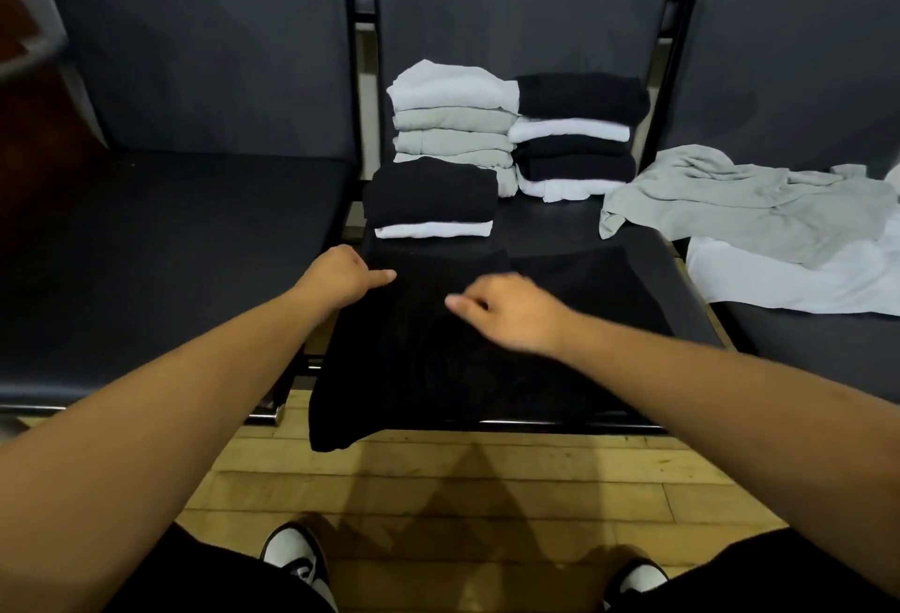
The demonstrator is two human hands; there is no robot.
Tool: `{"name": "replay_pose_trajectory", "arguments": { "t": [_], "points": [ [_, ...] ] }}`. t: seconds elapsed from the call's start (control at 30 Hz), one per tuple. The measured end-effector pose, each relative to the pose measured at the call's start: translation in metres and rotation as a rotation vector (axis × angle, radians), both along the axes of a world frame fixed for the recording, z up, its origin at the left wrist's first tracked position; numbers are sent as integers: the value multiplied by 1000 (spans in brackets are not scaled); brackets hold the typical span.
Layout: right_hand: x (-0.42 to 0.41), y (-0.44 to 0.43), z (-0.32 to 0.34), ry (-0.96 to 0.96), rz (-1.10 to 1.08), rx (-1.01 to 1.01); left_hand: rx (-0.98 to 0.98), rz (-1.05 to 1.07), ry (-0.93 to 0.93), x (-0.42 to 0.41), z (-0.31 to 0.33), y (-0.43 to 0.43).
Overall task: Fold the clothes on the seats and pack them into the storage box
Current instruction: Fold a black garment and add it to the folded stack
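Seating spans our view, beginning with the dark padded left seat [185, 242]. Just past its inner edge our left hand [343, 274] sits at the far left corner of the wide, soft black garment [438, 369], fingers curled at the hem and thumb laid along the top. We judge that it grips that corner so the cloth cannot slide while the other side is turned over. The black garment lies flat across the front of the dark padded middle seat [560, 227], its near edge hanging over the seat front toward the wooden floor [438, 490], presumably because the piece is longer than the cushion.

Behind it the finished work sits out of the way: a small stack of one folded black piece on a white one [428, 203], then a taller stack of pale grey and white folded pieces [455, 125]. Our right hand [511, 313] hovers low over the middle of the garment with fingers curled. Blur keeps us from telling whether it has cloth pinched or is only reaching.

Farther right stands a stack of alternating black and white folded pieces [577, 135]. On the dark padded right seat [803, 359] wait a crumpled pale grey garment [745, 203] and a spread white garment [803, 286], both unfolded. No storage box shows, so we judge packing is some way off.
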State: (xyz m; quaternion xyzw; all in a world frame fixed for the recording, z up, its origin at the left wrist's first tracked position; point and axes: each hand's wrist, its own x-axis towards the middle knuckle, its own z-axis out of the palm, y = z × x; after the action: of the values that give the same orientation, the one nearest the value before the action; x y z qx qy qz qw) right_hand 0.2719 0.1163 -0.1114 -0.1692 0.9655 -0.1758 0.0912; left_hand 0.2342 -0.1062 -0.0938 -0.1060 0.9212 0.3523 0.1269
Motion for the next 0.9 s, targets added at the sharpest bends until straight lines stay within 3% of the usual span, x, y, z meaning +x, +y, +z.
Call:
{"name": "replay_pose_trajectory", "arguments": {
  "t": [0.1, 0.2, 0.27, 0.4, 0.53, 0.67, 0.9],
  "points": [
    [-51, -36, 23, 100, -53, -59, -69, -96, -215, 13, 9, -9],
    [-90, -82, 27, -136, -14, -95, -134, -218, -351, 31, 9, -17],
    [-104, -104, 23, -267, 22, -18, -203, -312, -373, 40, 6, -20],
    [-118, -120, 9, -243, 108, 95, -290, -408, -352, 45, 0, -23],
    [-124, -115, 15, -147, 153, 44, -147, -363, -338, 38, 9, -36],
    [-125, -80, 55, -163, 45, -248, 144, -374, -286, 36, 35, -43],
    [-117, 22, 94, -199, -191, -517, 454, -488, -146, 48, 69, 28]
  ]
}}
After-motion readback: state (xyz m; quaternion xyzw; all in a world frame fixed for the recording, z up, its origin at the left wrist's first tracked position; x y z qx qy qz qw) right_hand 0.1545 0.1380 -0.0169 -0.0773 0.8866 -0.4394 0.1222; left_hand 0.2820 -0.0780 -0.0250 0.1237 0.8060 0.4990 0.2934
